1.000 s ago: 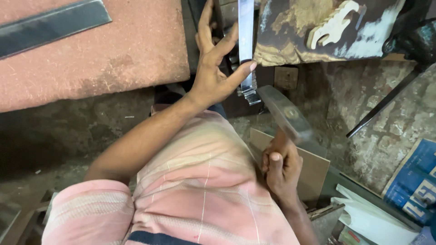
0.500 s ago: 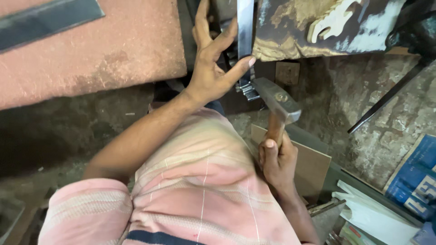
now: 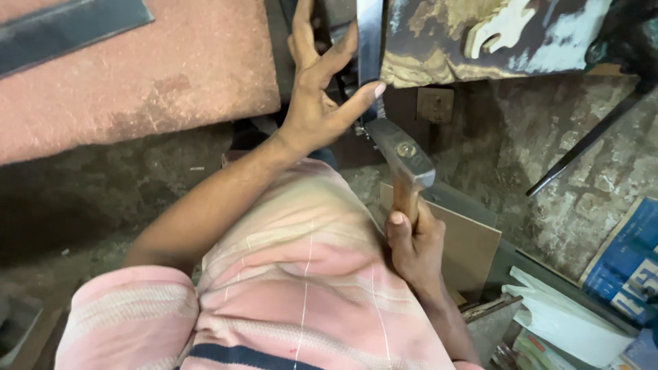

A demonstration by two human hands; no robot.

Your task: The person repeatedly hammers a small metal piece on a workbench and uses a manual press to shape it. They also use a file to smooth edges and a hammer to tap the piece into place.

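My left hand reaches forward, fingers spread, with the thumb tip and fingers steadying a bright vertical metal strip at the edge of a worn wooden bench top. My right hand grips the wooden handle of a steel-headed hammer. The hammer's head lies just below the strip's lower end, close to my left thumb. Small metal parts beneath the strip are partly hidden by my thumb.
A reddish stone slab with a dark metal bar lies at the left. A pale wooden cut-out rests on the bench. A thin rod leans at right. Board, papers and a white bag crowd the lower right.
The hammer head has swung up and left from beside the bench toward the strip's lower end. My left hand has stayed on the strip.
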